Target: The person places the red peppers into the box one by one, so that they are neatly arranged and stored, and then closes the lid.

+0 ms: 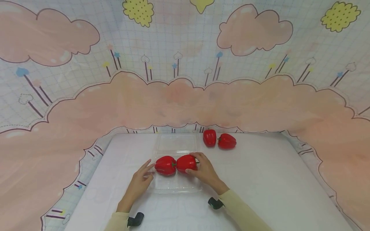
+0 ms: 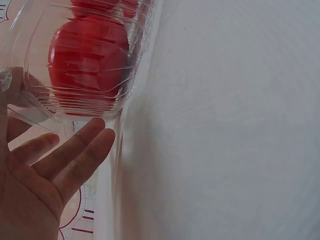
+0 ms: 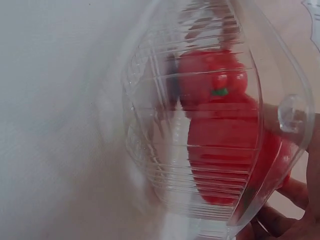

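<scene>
A clear plastic clamshell box (image 1: 176,190) lies with its lid (image 1: 177,143) folded back, away from the person. In its near half is a red bell pepper (image 1: 164,166) on the left, green stem facing right. My right hand (image 1: 206,171) grips a second red bell pepper (image 1: 185,163) at the box's right, thumb on the near side and fingers over the far side; its stem points right. The right wrist view shows this pepper (image 3: 222,150) through the ribbed wall. At the box's left edge, my left hand (image 1: 140,181) has its fingers (image 2: 85,155) extended and spread beside the wall.
Two more red bell peppers, one upright (image 1: 209,138) and one on its side (image 1: 227,141), sit at the back right of the white table (image 1: 260,186). Behind the table hangs a printed cloth (image 1: 185,102) with clouds.
</scene>
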`<state>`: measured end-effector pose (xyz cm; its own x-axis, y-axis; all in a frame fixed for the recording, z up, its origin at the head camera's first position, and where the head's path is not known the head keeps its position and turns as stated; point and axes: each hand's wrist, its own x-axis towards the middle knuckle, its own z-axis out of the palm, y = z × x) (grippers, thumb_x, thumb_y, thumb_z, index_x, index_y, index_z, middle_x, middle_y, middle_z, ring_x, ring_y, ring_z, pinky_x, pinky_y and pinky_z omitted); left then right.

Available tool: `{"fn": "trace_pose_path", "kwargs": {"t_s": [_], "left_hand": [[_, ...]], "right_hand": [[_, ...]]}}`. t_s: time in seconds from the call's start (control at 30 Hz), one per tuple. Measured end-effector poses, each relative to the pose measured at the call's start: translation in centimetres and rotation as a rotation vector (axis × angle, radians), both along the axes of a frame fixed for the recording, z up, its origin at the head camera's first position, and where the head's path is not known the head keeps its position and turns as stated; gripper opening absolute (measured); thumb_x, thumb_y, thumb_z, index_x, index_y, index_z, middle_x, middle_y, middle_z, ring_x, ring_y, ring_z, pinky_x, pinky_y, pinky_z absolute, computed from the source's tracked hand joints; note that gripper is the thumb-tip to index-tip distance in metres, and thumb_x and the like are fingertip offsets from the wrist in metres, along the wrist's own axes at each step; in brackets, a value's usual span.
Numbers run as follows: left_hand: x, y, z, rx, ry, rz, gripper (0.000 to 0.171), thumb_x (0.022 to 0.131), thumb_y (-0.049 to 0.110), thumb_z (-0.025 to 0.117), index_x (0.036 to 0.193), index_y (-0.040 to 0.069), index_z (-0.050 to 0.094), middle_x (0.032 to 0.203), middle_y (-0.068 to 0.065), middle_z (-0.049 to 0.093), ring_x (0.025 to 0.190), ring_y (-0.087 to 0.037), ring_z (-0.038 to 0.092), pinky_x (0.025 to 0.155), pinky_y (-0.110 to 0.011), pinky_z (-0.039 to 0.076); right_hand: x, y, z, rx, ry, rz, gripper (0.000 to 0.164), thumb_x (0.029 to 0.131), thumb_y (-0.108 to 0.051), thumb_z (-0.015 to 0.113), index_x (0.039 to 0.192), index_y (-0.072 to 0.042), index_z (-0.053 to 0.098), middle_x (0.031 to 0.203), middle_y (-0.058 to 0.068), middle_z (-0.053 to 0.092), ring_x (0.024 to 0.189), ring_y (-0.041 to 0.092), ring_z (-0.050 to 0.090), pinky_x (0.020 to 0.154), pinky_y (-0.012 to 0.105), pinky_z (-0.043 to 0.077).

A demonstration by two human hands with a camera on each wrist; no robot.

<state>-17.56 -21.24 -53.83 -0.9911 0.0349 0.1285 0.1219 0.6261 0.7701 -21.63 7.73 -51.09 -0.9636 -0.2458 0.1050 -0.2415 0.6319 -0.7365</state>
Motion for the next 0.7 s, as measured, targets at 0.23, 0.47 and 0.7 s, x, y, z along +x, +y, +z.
{"fn": "trace_pose_path", "kwargs": {"t_s": [0.23, 0.47, 0.7], "left_hand": [[0.00, -0.01, -0.09, -0.005, 0.008, -0.002, 0.048, 0.091, 0.002, 0.060, 0.138, 0.010, 0.056, 0.156, -0.010, 0.040, 0.112, -0.030, 0.068, 0.091, -0.040, 0.059], [0.07, -0.01, -0.05, -0.002, 0.014, -0.001, 0.048, 0.091, 0.002, 0.060, 0.138, 0.009, 0.057, 0.156, -0.011, 0.041, 0.111, -0.031, 0.068, 0.090, -0.040, 0.059], [0.05, 0.04, 0.01, 0.000, 0.016, 0.001, 0.048, 0.090, 0.002, 0.060, 0.138, 0.009, 0.057, 0.156, -0.011, 0.041, 0.111, -0.031, 0.068, 0.090, -0.041, 0.059]], "right_hand": [[-0.10, -0.03, -0.03, 0.045, -0.009, -0.001, 0.071, 0.077, -0.031, 0.082, 0.140, -0.020, 0.050, 0.141, 0.008, 0.052, 0.130, 0.028, 0.049, 0.098, 0.049, 0.055], [-0.34, -0.34, -0.34, 0.094, 0.017, -0.004, 0.071, 0.076, -0.030, 0.083, 0.138, -0.016, 0.052, 0.138, 0.010, 0.052, 0.126, 0.028, 0.051, 0.094, 0.045, 0.058], [-0.52, -0.53, -0.79, 0.116, 0.033, -0.009, 0.068, 0.077, -0.030, 0.083, 0.136, -0.014, 0.054, 0.137, 0.010, 0.053, 0.125, 0.027, 0.051, 0.093, 0.043, 0.059]]}}
